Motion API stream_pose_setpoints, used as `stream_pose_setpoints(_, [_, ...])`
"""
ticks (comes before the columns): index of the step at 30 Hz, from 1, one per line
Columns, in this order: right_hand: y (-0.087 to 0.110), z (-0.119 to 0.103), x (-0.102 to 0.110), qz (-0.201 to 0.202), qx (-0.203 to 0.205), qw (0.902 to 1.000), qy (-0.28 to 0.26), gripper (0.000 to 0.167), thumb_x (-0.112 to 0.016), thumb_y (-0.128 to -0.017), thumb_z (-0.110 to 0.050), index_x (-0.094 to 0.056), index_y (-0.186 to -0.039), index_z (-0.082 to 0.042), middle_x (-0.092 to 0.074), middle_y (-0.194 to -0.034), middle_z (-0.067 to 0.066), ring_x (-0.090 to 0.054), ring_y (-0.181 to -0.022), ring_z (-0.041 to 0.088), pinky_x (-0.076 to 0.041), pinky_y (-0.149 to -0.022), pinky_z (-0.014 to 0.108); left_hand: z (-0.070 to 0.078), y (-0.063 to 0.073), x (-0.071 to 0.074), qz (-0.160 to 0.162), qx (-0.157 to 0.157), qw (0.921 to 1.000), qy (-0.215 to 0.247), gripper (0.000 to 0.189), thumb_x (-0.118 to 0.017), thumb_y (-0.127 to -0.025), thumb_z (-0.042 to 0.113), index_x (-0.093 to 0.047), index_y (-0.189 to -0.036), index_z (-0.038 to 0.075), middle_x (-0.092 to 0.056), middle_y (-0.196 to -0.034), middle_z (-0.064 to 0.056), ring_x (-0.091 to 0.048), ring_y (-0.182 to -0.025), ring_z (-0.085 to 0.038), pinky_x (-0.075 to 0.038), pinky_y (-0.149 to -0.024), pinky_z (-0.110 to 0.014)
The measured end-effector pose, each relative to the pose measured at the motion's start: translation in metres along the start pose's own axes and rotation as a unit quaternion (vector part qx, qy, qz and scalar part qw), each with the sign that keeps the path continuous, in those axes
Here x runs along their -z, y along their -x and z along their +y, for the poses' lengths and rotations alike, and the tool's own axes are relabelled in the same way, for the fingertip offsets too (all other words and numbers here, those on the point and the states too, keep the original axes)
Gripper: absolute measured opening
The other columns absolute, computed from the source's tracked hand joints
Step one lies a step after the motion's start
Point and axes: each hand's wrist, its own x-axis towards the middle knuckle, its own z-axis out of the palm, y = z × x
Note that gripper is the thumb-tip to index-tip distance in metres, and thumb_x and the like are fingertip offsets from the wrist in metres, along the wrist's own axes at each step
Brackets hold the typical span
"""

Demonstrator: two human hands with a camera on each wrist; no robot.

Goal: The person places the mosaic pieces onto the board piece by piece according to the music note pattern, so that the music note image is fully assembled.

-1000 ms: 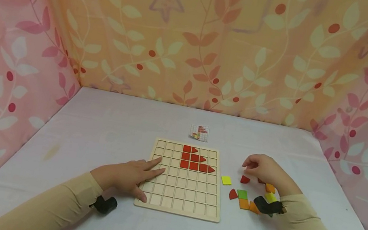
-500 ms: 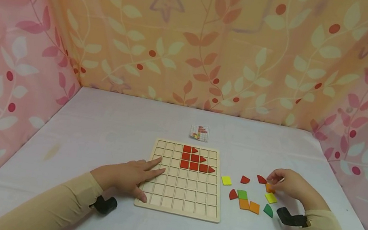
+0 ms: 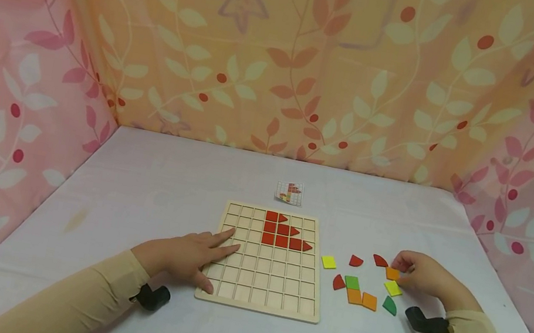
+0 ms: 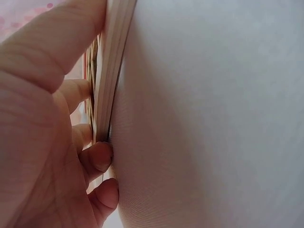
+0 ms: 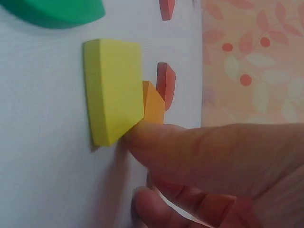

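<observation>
My left hand [image 3: 187,253] rests on the left side of a pale wooden grid board [image 3: 277,282], its fingers spread. In the left wrist view, the thumb and two fingers lie over the board, while two fingers stay beside its edge [image 4: 112,71]. Three rows of red tiles [image 3: 280,241] with pointed right ends sit in the board's upper cells. My right hand [image 3: 430,277] is loosely curled at the right of an orange tile [image 3: 391,273]. Its thumb [image 5: 156,140] is close against that orange tile and a yellow tile [image 5: 121,85]; contact is unclear.
Loose tiles lie right of the board: a yellow square [image 3: 329,262], red quarter-circles [image 3: 356,261], a light green square [image 3: 351,282], orange tiles [image 3: 369,301] and a green quarter-circle [image 3: 389,305]. Behind the board is a small printed card [image 3: 290,192]. Patterned cloth [image 3: 286,57] surrounds the table.
My right hand has moved right and nearer to me, from above the red quarter-circles to beside the orange and yellow tiles. My left hand and the board have stayed still.
</observation>
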Motion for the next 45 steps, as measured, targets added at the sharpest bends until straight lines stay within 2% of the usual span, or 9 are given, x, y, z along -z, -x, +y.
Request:
stream_pose_setpoints(4, [0.000,0.000,0.001,0.000,0.003,1.0000,-0.005,0.020,-0.071,-0.076,-0.010,-0.055,-0.088,-0.009,-0.051,-0.083,0.005,-0.045,-0.080,0.024,-0.041,-0.066,0.034,-0.001,0.000,0.000,-0.001,0.000,1.0000,0.003,0.096,-0.053,-0.068,0.071,-0.011,-0.147,0.033,0.008,-0.154,0.003,-0.017,-0.137,-0.030,-0.023,-0.105,-0.049])
stream_pose_setpoints(9, [-0.001,-0.001,0.005,-0.005,-0.003,0.9990,-0.044,0.017,-0.070,-0.078,-0.012,-0.054,-0.082,-0.007,-0.053,-0.076,0.004,-0.045,-0.071,0.021,-0.039,-0.058,0.029,-0.001,-0.001,-0.001,-0.001,0.000,1.0000,0.005,0.097,-0.052,-0.068,0.071,-0.011,-0.147,0.034,0.008,-0.154,0.003,-0.017,-0.137,-0.030,-0.023,-0.105,-0.049])
stream_pose_setpoints(15, [-0.004,-0.012,0.013,-0.005,0.001,0.9971,-0.076,0.016,-0.068,-0.081,-0.014,-0.056,-0.085,-0.004,-0.057,-0.077,0.005,-0.050,-0.073,0.021,-0.045,-0.065,0.031,-0.001,0.000,0.000,-0.001,-0.001,1.0000,0.005,0.096,-0.052,-0.068,0.071,-0.010,-0.147,0.034,0.008,-0.154,0.003,-0.017,-0.137,-0.030,-0.023,-0.105,-0.049])
stream_pose_setpoints(21, [-0.012,-0.038,0.017,0.005,0.034,0.9943,-0.101,0.017,-0.067,-0.083,-0.015,-0.057,-0.090,-0.002,-0.061,-0.081,0.007,-0.054,-0.077,0.023,-0.048,-0.071,0.033,-0.002,-0.001,0.000,0.000,-0.001,1.0000,-0.007,0.096,-0.051,-0.068,0.072,-0.009,-0.147,0.034,0.008,-0.154,0.004,-0.018,-0.137,-0.030,-0.024,-0.105,-0.048])
stream_pose_setpoints(26, [-0.021,-0.062,0.013,0.004,0.057,0.9914,-0.118,0.016,-0.066,-0.083,-0.012,-0.057,-0.089,-0.002,-0.059,-0.078,0.008,-0.055,-0.075,0.027,-0.048,-0.067,0.036,-0.001,-0.001,0.000,-0.001,-0.002,1.0000,-0.004,0.097,-0.052,-0.068,0.071,-0.010,-0.147,0.034,0.008,-0.154,0.003,-0.018,-0.137,-0.029,-0.024,-0.105,-0.048])
stream_pose_setpoints(33, [-0.036,-0.101,-0.004,0.004,0.077,0.9896,-0.121,0.014,-0.067,-0.083,-0.013,-0.058,-0.088,-0.004,-0.061,-0.078,0.006,-0.052,-0.074,0.028,-0.044,-0.061,0.035,0.001,0.000,0.002,-0.003,0.000,1.0000,-0.003,0.096,-0.054,-0.069,0.070,-0.010,-0.147,0.033,0.007,-0.154,0.002,-0.018,-0.137,-0.029,-0.023,-0.105,-0.047])
stream_pose_setpoints(38, [-0.044,-0.126,-0.017,-0.006,0.111,0.9824,-0.150,0.011,-0.067,-0.082,-0.010,-0.058,-0.086,-0.003,-0.061,-0.077,0.006,-0.053,-0.074,0.029,-0.046,-0.063,0.039,0.000,-0.001,0.002,-0.002,0.000,1.0000,-0.005,0.096,-0.054,-0.069,0.070,-0.010,-0.147,0.033,0.008,-0.154,0.003,-0.018,-0.137,-0.029,-0.024,-0.105,-0.047])
stream_pose_setpoints(45, [-0.051,-0.150,-0.040,-0.013,0.142,0.9752,-0.169,0.009,-0.067,-0.082,-0.009,-0.059,-0.084,-0.005,-0.061,-0.076,0.005,-0.055,-0.070,0.023,-0.050,-0.066,0.037,-0.001,-0.002,0.000,-0.006,0.005,0.9999,0.010,0.097,-0.052,-0.067,0.072,-0.010,-0.146,0.036,0.008,-0.154,0.004,-0.017,-0.137,-0.030,-0.024,-0.105,-0.049])
